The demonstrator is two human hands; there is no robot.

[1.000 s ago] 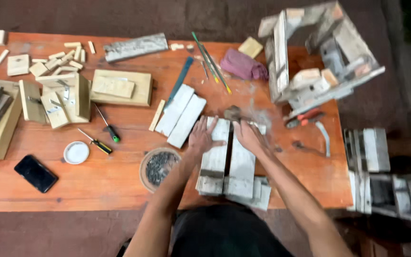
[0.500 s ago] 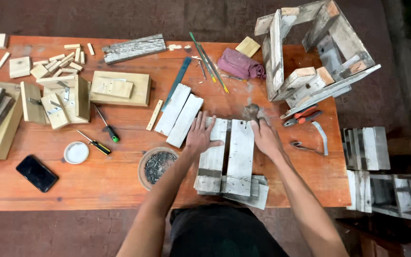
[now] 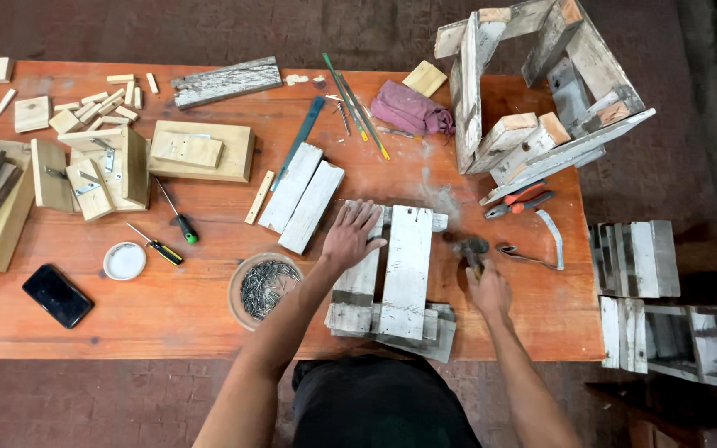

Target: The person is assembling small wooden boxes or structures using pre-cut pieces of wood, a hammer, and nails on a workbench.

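An orange wooden table [image 3: 168, 319] fills the view, its near edge bare around a dark phone [image 3: 57, 295]; farther back, offcuts crowd it. A weathered crate frame [image 3: 541, 91] overhangs the far right corner. At the near edge lie whitewashed, rough planks [image 3: 406, 270] nailed over cross slats, partly hidden beneath. The left hand [image 3: 352, 236] presses flat, fingers spread, on the left plank. The right hand [image 3: 487, 290] is closed around a blurred hammer [image 3: 468, 246] just beside the planks. A round dish of nails [image 3: 265, 286] sits near the left forearm.
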